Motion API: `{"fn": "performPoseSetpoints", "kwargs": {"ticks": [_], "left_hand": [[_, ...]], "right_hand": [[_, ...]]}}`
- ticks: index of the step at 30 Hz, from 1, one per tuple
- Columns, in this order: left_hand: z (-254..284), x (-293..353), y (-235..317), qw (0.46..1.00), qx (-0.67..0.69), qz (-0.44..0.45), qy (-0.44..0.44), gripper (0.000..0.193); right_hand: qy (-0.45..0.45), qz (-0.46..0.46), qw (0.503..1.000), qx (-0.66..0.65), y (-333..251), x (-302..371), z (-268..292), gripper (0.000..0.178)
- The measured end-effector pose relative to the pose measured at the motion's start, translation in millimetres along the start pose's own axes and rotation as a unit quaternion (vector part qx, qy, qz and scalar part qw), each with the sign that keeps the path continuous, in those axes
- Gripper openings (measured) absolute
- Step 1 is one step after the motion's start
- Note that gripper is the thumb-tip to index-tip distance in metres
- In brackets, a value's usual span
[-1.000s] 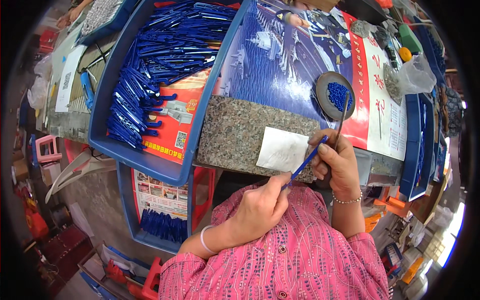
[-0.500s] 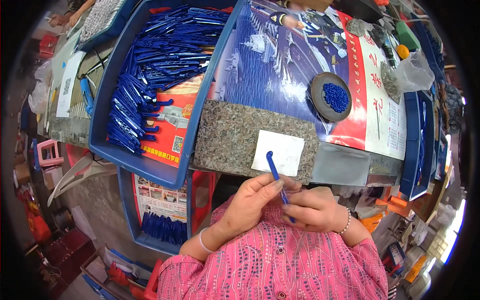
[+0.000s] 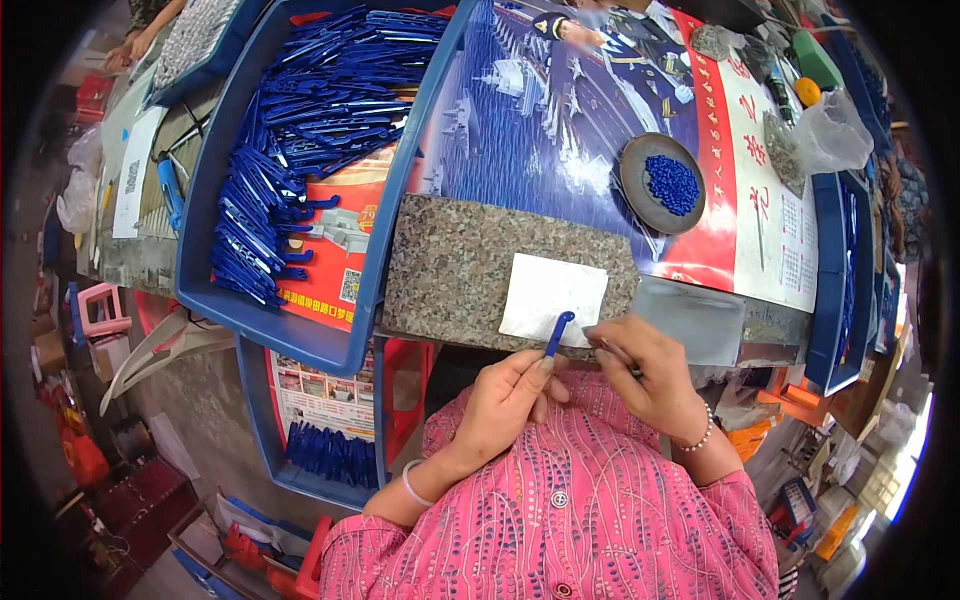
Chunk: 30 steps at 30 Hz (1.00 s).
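Note:
My left hand (image 3: 508, 395) pinches a slim blue plastic piece (image 3: 558, 334) with a small hooked, rounded tip. The tip points up and away from me over a white paper pad (image 3: 540, 290); its lower end is hidden by my fingers. Just to the right, my right hand (image 3: 648, 372) is closed, thumb and fingers round a thin dark tool (image 3: 636, 372) whose kind is too small to make out. The pad rests on a speckled granite slab (image 3: 450, 265) at the near edge of the table. Beyond it a round dark dish (image 3: 633, 180) holds small blue pellets (image 3: 672, 186).
A large blue tray (image 3: 362, 340) at left holds heaps of similar blue pieces (image 3: 335, 95). Below it sits another blue tray (image 3: 262, 425) with more. Plastic bags (image 3: 835, 130) and an orange ball-shaped thing (image 3: 807, 92) lie at far right. Another person's hand (image 3: 125, 52) shows at far left.
My right hand has moved off the blue piece, up and to the right. The piece in my left hand now sits lower, with its hooked tip farther right.

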<state>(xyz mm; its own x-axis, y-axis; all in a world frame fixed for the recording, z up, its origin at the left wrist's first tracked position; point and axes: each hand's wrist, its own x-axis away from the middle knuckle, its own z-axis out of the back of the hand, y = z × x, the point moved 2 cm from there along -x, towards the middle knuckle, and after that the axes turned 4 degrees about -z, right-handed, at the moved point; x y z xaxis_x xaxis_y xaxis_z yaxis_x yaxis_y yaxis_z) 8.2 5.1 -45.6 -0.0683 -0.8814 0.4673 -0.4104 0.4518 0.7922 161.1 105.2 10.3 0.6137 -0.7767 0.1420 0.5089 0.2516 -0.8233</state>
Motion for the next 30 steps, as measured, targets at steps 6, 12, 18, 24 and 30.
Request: {"fn": "performPoseSetpoints", "kwargs": {"ticks": [6,12,18,24,30], "left_hand": [[1,2,-11,0.998,0.051,0.036,0.026,0.03],[5,3,-18,0.994,0.096,0.048,0.036,0.028],[3,2,-12,0.994,0.087,0.044,0.039,0.027],[-1,1,-9,0.996,0.051,0.043,0.065,0.028],[-1,1,-9,0.994,0.027,0.058,0.09,0.028]], "right_hand": [[-0.037,0.008,0.999,0.034,9,-5,-12,0.035],[-0.085,0.019,0.992,0.087,-2,-8,-16,0.043],[-0.079,0.041,0.987,0.137,0,-9,-23,0.044],[-0.095,0.09,0.963,0.236,-3,-9,-27,0.055],[-0.106,0.112,0.957,0.244,-2,-14,-29,0.054]]}}
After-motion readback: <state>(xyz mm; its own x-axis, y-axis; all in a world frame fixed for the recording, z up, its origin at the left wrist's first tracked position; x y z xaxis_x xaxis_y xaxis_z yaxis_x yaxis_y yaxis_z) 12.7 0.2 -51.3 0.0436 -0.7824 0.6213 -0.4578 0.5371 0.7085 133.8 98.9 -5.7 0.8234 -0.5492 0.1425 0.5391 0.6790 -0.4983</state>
